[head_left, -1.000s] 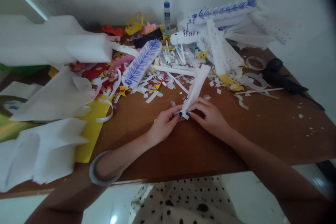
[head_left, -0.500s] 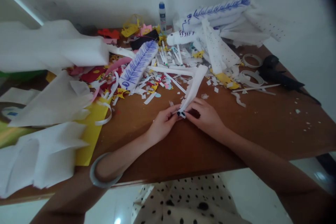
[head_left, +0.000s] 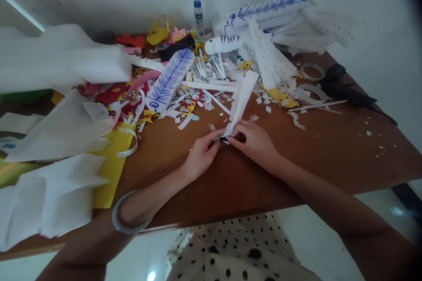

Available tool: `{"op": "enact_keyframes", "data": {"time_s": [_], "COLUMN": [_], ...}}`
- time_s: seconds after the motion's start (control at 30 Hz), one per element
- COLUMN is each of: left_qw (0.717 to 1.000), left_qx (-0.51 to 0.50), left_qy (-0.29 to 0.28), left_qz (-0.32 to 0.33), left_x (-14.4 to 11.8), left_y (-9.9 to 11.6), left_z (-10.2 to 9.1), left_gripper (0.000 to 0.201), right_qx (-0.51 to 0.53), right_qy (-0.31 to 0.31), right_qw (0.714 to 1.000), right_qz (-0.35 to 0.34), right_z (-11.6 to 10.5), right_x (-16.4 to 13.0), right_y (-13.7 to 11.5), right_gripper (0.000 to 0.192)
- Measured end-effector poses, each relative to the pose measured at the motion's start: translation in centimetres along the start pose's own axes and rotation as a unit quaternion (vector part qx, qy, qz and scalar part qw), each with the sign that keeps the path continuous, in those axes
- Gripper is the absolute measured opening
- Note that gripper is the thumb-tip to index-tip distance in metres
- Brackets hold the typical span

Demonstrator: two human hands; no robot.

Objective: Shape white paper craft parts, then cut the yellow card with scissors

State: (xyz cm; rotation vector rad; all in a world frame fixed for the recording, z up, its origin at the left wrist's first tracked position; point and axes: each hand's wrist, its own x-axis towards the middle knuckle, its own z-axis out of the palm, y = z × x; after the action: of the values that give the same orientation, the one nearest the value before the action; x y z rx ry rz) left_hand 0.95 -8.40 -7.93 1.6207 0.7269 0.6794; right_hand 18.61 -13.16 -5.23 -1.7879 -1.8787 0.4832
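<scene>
Both hands meet above the brown table (head_left: 184,193), pinching the near end of a long white strip (head_left: 243,96), of foam sheet or paper. My left hand (head_left: 201,154) has thumb and fingers closed on it from the left. From the right, my right hand (head_left: 255,142) pinches the same end. The strip's far end points up and away toward the scraps. Small dark spots show at the fingertips; I cannot tell whether they are nail polish or part of the piece. Beyond the hands lies a white piece with blue feather-like lines (head_left: 169,80).
Scraps (head_left: 198,101) of many colours litter the table's middle and back. A glue bottle (head_left: 198,16) stands by the wall. To the right lie tape rolls (head_left: 312,71) and a black glue-gun-shaped tool (head_left: 349,90). White foam sheets (head_left: 62,68) and yellow paper (head_left: 114,164) fill the left.
The view has shifted slightly, so the table things sit a little further left. Both hands stay together on the white strip, with only slight finger movement.
</scene>
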Motion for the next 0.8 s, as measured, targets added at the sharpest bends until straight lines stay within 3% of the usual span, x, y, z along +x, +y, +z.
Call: {"op": "enact_keyframes", "data": {"time_s": [0.33,0.47,0.6,0.7,0.8], "left_qw": [0.991,0.997,0.995,0.988,0.989], "left_qx": [0.117,0.061,-0.096,-0.148,-0.146], "left_qy": [0.000,0.001,0.012,0.014,0.016], "left_qz": [0.062,0.042,-0.013,-0.035,-0.026], "left_x": [-0.5,-0.5,0.0,0.3,0.5], "left_y": [0.4,0.9,0.9,0.9,0.9], "left_z": [-0.5,-0.3,-0.3,-0.7,-1.0], "left_gripper": [0.037,0.034,0.036,0.041,0.039], "right_qx": [-0.052,-0.051,0.136,0.357,0.481], "right_qy": [0.009,-0.001,0.008,0.017,0.020], "right_qw": [0.999,0.999,0.991,0.930,0.869], "right_qz": [0.009,0.005,0.019,0.085,0.117], "right_z": [-0.5,-0.6,-0.2,-0.2,-0.5], "right_x": [-0.1,0.3,0.7,0.9,1.0], "right_y": [0.0,1.0,2.2,2.6,2.6], "right_gripper": [0.025,0.029,0.029,0.038,0.045]}}
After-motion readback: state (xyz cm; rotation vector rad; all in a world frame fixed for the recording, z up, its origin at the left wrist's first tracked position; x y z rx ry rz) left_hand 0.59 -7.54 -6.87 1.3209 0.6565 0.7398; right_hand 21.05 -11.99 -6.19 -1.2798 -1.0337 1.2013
